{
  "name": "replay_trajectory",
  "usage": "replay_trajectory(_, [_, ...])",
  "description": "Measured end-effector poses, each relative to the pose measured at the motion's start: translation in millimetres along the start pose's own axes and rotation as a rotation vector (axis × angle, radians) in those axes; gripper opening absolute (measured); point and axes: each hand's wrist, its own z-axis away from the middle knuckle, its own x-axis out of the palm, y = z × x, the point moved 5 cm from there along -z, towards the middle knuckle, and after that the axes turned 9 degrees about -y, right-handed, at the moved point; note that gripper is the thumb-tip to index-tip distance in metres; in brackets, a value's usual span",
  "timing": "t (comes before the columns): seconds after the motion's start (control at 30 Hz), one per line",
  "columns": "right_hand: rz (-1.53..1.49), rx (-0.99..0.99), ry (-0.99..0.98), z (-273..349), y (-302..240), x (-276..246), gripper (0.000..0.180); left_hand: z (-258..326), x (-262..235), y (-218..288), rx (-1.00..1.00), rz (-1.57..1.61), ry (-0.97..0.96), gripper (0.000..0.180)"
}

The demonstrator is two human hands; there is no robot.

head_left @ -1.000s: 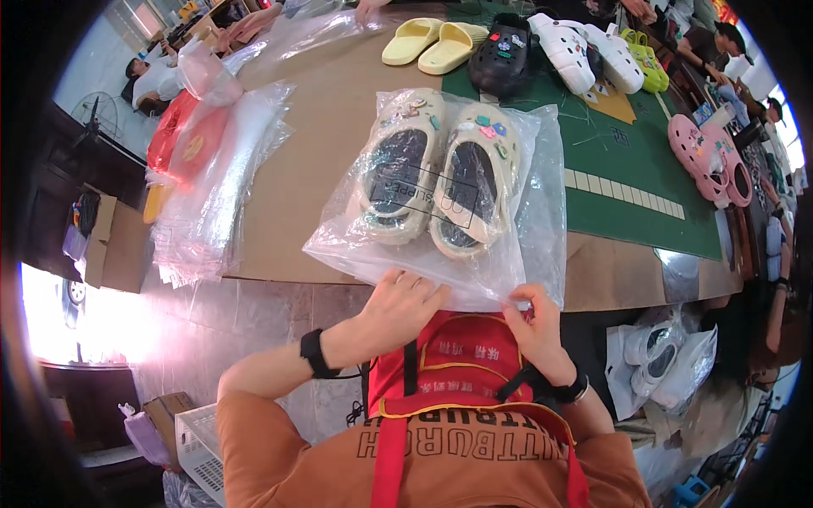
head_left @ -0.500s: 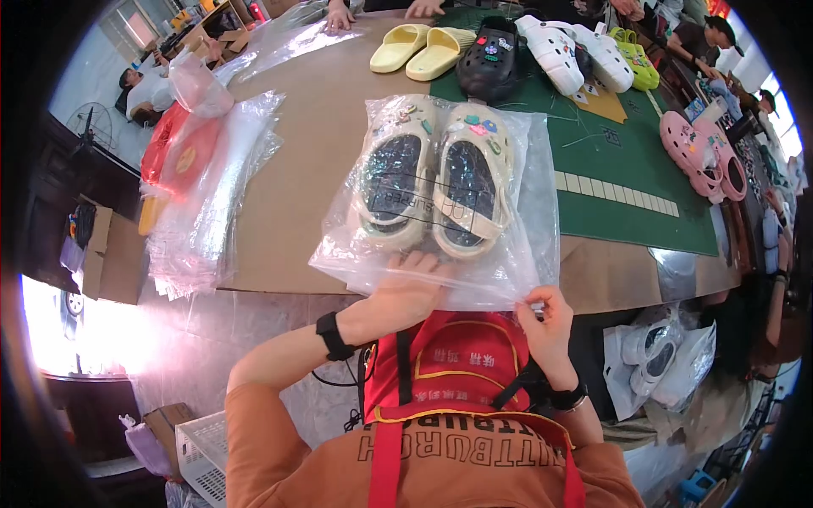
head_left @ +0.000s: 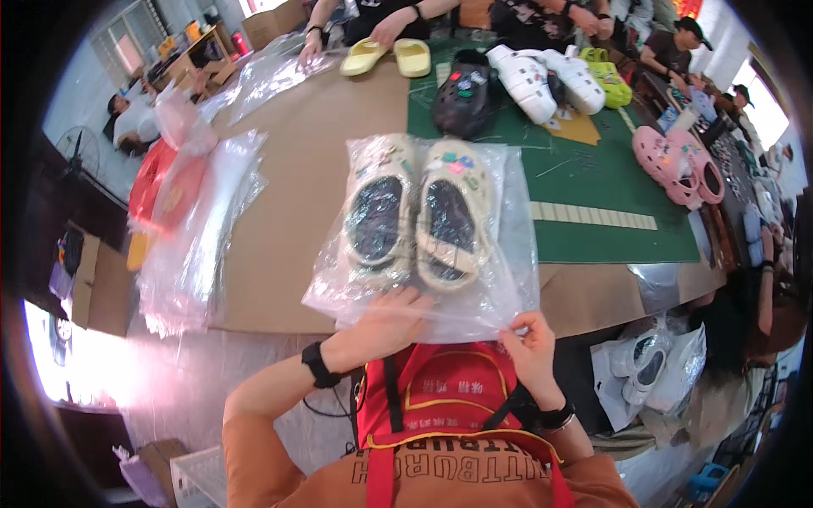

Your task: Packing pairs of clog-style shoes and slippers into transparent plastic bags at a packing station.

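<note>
A pair of cream clogs (head_left: 378, 212) with colourful charms lies side by side in a clear plastic bag (head_left: 512, 245) on the table in front of me. The bag's mouth faces me along the table's near edge. My left hand (head_left: 385, 322) rests on the bag just below the clogs' heels, its fingers stretched over the plastic. At the bag's near right corner, my right hand (head_left: 532, 347) pinches the edge between thumb and fingers. Whether a slider sits in that pinch is too small to tell.
Stacked clear bags (head_left: 190, 262) lie on the left. Beyond are yellow slides (head_left: 412, 57), a black clog (head_left: 464, 97), white clogs (head_left: 527, 85), green clogs (head_left: 605, 80) and pink clogs (head_left: 665, 161). A co-worker's hand (head_left: 391, 30) reaches the slides. Bagged shoes (head_left: 648, 364) sit lower right.
My view has tilted, so the table sits lower in it. Across the table, a co-worker's hand has come onto the yellow slides and shifted them apart. My hands keep their places on the bag.
</note>
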Motion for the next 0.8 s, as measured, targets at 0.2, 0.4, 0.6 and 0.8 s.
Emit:
replay_trajectory(0.2, [0.038, 0.054, -0.192, -3, -16, -3, 0.016, 21, -8, -9, 0.023, 0.085, -0.149, 0.025])
replay_trajectory(0.4, [-0.164, 0.209, -0.255, -14, -5, -6, 0.028, 64, -37, -27, -0.205, -0.135, 0.088, 0.019])
replay_trajectory(0.6, [-0.290, 0.235, -0.306, -20, -11, -1, 0.046, 108, -44, -35, -0.097, -0.086, 0.301, 0.021])
replay_trajectory(0.8, [-0.228, 0.349, -0.330, -23, -16, -14, 0.060, 116, -64, -48, -0.371, 0.085, 0.741, 0.050])
